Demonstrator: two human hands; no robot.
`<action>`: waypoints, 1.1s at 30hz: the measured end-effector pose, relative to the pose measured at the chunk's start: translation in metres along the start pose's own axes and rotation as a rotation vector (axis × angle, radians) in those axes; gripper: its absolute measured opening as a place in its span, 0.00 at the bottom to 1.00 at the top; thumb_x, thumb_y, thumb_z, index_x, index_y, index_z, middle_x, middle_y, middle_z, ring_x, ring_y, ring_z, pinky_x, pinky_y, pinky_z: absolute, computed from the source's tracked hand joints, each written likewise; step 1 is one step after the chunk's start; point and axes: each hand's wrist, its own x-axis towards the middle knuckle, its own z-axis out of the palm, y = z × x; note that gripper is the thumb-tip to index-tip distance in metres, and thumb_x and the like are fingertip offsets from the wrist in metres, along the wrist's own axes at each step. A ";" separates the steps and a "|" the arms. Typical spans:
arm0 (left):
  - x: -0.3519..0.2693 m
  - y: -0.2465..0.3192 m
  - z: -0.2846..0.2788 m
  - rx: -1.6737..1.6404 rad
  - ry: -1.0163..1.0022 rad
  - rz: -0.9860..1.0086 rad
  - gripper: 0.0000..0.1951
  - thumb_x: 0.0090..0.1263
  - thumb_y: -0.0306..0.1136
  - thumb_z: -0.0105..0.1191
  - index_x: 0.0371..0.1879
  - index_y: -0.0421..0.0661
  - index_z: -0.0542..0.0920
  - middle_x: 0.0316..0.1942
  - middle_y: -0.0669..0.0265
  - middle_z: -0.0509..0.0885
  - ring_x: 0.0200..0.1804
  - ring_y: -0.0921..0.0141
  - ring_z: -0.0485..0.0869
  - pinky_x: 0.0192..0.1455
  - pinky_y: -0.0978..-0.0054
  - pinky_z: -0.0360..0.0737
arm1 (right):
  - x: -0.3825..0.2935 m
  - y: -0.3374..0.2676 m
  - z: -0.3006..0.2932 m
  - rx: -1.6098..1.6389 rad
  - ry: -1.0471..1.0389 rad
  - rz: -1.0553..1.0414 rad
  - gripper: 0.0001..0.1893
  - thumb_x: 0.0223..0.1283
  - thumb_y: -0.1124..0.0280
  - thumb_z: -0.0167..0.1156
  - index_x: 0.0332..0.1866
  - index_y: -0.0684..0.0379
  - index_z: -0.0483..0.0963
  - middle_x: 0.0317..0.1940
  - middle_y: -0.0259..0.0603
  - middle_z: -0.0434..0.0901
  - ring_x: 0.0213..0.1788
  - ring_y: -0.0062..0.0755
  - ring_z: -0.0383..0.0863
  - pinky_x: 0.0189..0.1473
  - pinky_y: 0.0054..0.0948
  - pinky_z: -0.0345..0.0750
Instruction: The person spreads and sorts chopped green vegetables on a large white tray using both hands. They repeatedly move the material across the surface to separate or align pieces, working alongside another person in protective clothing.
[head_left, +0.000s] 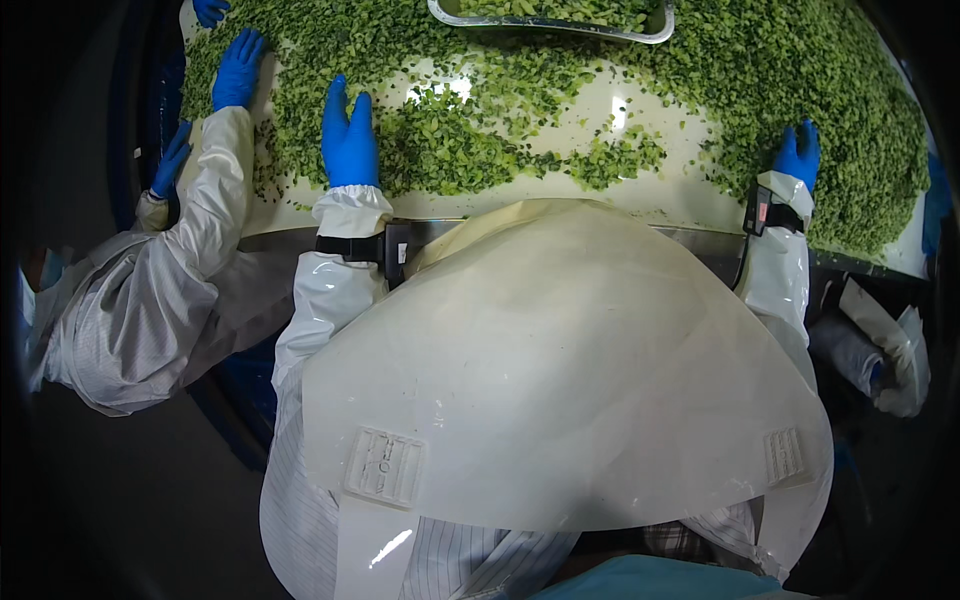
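Chopped green leafy vegetable pieces (450, 142) lie spread over a glossy white work surface (420, 204). My left hand (350, 139), in a blue glove, rests among the pieces left of centre, with two fingers visibly apart and nothing seen in its grasp. At the right, my right hand (798, 156), also blue-gloved, is at the inner edge of a thick layer of pieces; its fingertips are slightly apart and its palm side is hidden. Between the hands lie thinner patches of the pieces.
A metal tray (555, 30) holding more green pieces stands at the far middle. A co-worker in a white sleeve (217, 172) has blue-gloved hands at the left of the surface, and another blue glove shows at the top left corner. Part of another person's clothing (885, 352) appears at the right.
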 end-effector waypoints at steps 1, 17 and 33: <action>-0.017 0.004 0.004 -0.074 -0.198 -0.029 0.31 0.87 0.42 0.57 0.84 0.44 0.71 0.83 0.52 0.72 0.81 0.58 0.75 0.83 0.61 0.70 | -0.004 0.010 0.000 0.154 0.093 0.179 0.29 0.74 0.60 0.71 0.75 0.61 0.79 0.77 0.57 0.78 0.82 0.54 0.72 0.82 0.42 0.68; -0.065 -0.026 0.015 0.027 -0.375 -0.053 0.22 0.87 0.43 0.56 0.68 0.41 0.86 0.69 0.56 0.88 0.68 0.63 0.87 0.72 0.65 0.81 | -0.112 -0.048 -0.034 -0.813 -0.734 0.309 0.39 0.77 0.53 0.67 0.87 0.57 0.65 0.75 0.58 0.80 0.72 0.59 0.84 0.76 0.43 0.77; -0.044 0.006 0.072 0.411 -0.633 0.069 0.26 0.84 0.47 0.58 0.76 0.50 0.82 0.66 0.53 0.89 0.62 0.58 0.90 0.70 0.63 0.83 | -0.198 -0.125 -0.013 -0.267 -0.854 -0.165 0.21 0.82 0.56 0.59 0.73 0.46 0.82 0.66 0.50 0.87 0.65 0.57 0.87 0.67 0.47 0.83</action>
